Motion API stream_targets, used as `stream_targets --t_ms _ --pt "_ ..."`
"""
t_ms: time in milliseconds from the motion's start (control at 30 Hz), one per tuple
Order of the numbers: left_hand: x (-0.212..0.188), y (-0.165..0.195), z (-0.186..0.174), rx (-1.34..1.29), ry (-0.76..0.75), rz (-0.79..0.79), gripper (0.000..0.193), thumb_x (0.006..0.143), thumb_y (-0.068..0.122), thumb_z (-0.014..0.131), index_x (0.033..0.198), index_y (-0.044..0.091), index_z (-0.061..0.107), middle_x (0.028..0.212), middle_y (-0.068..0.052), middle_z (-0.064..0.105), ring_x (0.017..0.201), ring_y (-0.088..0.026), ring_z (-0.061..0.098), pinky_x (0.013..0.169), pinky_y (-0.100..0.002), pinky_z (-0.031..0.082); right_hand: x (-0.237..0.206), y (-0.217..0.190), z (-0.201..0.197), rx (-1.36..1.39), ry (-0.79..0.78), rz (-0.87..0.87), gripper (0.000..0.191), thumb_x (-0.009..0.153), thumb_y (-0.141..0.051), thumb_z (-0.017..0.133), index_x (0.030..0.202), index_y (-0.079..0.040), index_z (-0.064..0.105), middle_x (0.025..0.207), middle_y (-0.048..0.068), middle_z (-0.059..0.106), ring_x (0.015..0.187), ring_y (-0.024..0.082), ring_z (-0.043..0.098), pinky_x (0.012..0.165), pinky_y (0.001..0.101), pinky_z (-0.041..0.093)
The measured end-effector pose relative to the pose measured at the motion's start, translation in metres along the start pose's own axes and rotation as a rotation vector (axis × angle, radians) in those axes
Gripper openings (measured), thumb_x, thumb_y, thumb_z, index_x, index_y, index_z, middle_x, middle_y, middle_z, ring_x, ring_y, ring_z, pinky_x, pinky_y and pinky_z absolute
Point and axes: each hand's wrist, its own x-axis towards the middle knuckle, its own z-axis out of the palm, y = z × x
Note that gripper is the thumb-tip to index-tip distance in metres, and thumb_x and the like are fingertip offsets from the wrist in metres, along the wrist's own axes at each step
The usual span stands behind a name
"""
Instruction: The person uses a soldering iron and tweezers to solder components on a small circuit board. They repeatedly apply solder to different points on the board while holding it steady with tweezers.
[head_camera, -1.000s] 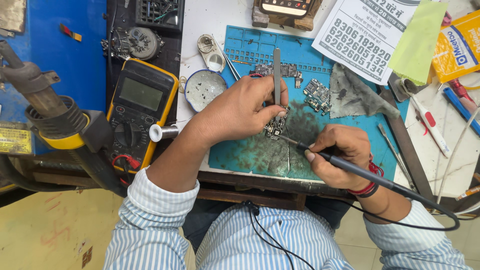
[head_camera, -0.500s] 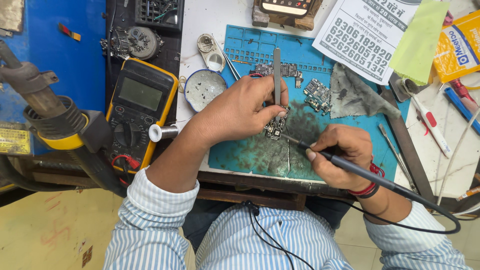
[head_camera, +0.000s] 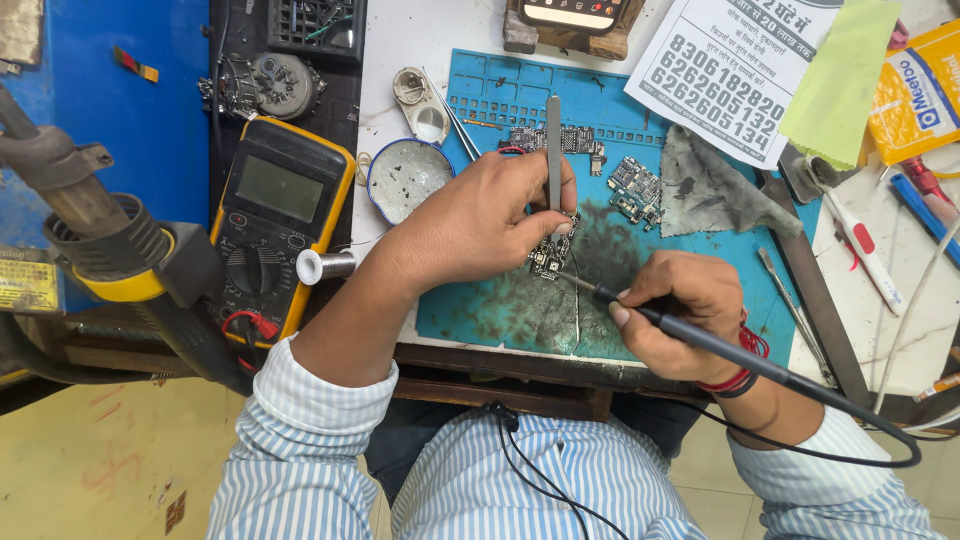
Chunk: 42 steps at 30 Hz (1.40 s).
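Observation:
A small circuit board (head_camera: 552, 255) lies on the blue work mat (head_camera: 480, 300). My left hand (head_camera: 480, 225) holds grey tweezers (head_camera: 553, 140) upright, their tips down on the board. My right hand (head_camera: 680, 310) grips a black soldering iron (head_camera: 720, 345) like a pen, its metal tip touching the board's lower right edge. The iron's black cable runs off to the right and loops back under my wrist. A red thread band circles my right wrist.
A yellow multimeter (head_camera: 275, 215) and a solder spool (head_camera: 325, 266) sit left of the mat. A round tin (head_camera: 405, 178), more circuit boards (head_camera: 632, 188), a grey cloth (head_camera: 715, 190), printed paper (head_camera: 730, 70) and a hot-air gun (head_camera: 110, 250) surround the mat.
The soldering iron tip has shifted slightly toward the board; both hands otherwise stay in place.

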Motion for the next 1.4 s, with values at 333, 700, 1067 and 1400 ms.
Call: stream_targets --t_ms 333,700,1067,1400 --pt "0.0001 0.0000 0.0003 -0.003 0.001 -0.007 0.018 0.090 0.007 0.072 0.102 0.002 0.060 0.090 -0.013 0.076 0.090 -0.025 0.079 0.080 -0.036 0.060 0.0021 -0.0030 -0.0006 0.005 -0.037 -0.008 0.013 0.073 0.002 0.073 0.079 -0.003 0.063 0.068 0.005 0.062 0.054 0.011 0.057 0.052 0.0258 0.039" --pt "0.0004 0.0008 0.0003 0.011 -0.001 0.005 0.017 0.091 0.007 0.072 0.102 0.002 0.060 0.091 -0.013 0.076 0.090 -0.026 0.079 0.080 -0.036 0.060 0.0025 -0.0028 0.0007 0.012 -0.018 -0.003 0.013 0.072 0.003 0.072 0.078 -0.003 0.062 0.069 0.005 0.061 0.054 0.011 0.056 0.052 0.0256 0.039" --pt "-0.0003 -0.0002 0.0004 0.001 0.001 -0.001 0.018 0.090 0.007 0.073 0.102 0.002 0.060 0.090 -0.013 0.076 0.089 -0.026 0.079 0.078 -0.036 0.060 0.0014 -0.0022 0.0005 0.005 -0.019 -0.029 0.013 0.073 0.003 0.072 0.081 -0.003 0.063 0.071 0.005 0.063 0.057 0.012 0.059 0.053 0.0256 0.041" --pt "-0.0003 -0.0003 0.0013 -0.001 -0.002 -0.001 0.017 0.091 0.006 0.072 0.102 0.002 0.060 0.088 -0.013 0.076 0.087 -0.025 0.079 0.077 -0.036 0.060 0.0013 -0.0015 0.0013 0.010 -0.019 -0.019 0.013 0.071 0.003 0.072 0.078 -0.003 0.062 0.069 0.005 0.062 0.055 0.012 0.057 0.052 0.0257 0.039"
